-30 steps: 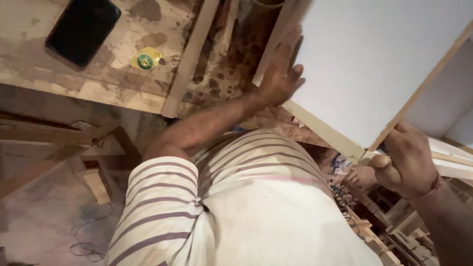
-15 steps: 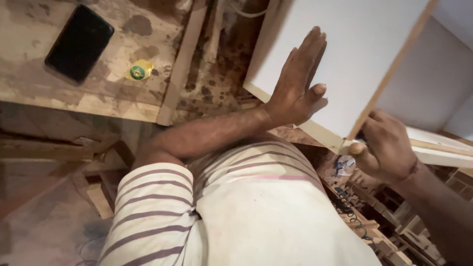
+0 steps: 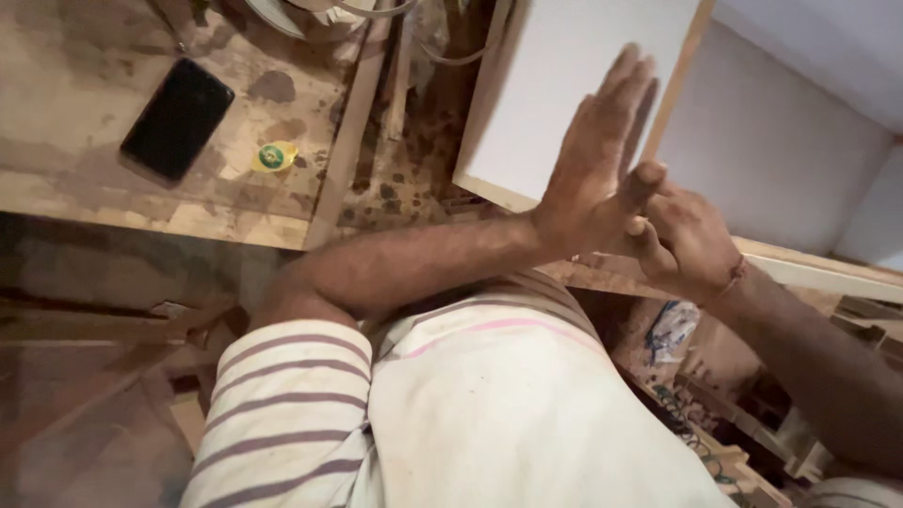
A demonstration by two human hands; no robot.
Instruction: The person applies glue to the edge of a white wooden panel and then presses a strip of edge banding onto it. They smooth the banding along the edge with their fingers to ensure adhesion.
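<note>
A white laminated board (image 3: 564,85) with a bare wooden edge stands tilted over the workbench (image 3: 85,188). My left hand (image 3: 597,165) lies flat on its white face, fingers straight and together, the thumb pointing right. My right hand (image 3: 687,240) is curled around the board's lower right corner, just below and touching the left thumb. My left forearm crosses the view above my striped shirt.
A black phone (image 3: 177,119) and a small yellow-green round cap (image 3: 273,156) lie on the stained workbench at left. A wooden strip (image 3: 348,150) runs down the bench. Larger white panels (image 3: 790,150) stand at right. Wood offcuts lie on the floor below.
The white board has swung to the left and shrunk in view. My left hand slid up flat onto its face, and my right hand came up to meet the left thumb.
</note>
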